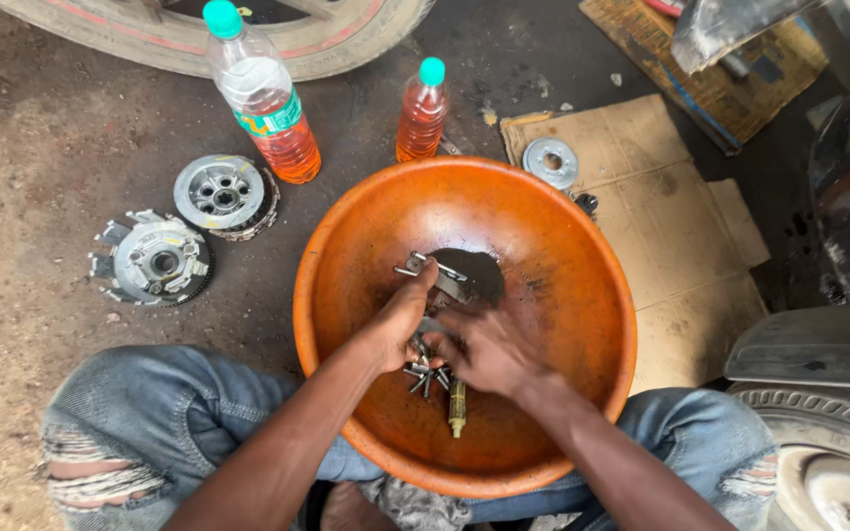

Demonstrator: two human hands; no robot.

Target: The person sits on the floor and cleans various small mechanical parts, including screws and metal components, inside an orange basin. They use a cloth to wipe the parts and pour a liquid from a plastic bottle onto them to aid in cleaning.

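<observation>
Nearest me I see two knees in torn blue jeans, with a wide orange basin resting between them. My left hand and right hand meet at the middle of the basin, both curled over a dark, oily metal part that lies on the basin's bottom. The left hand's fingers are bent round one end of it, beside a small silver bracket sticking up; the right hand is half closed over the other end, but I cannot tell how firmly it grips. Just under the hands lies a cluster of short bolts, and below them one yellowish tube-shaped piece.

Beyond the basin's left rim, two round metal clutch parts sit side by side on the dirt floor. To the right, a flattened brown cardboard sheet carries one silver disc.

Farther off stand two clear plastic bottles with teal caps: a tall bottle with a green and orange band label, partly filled with orange-red liquid, and a small bottle, unlabelled, nearly full of the same.
</observation>
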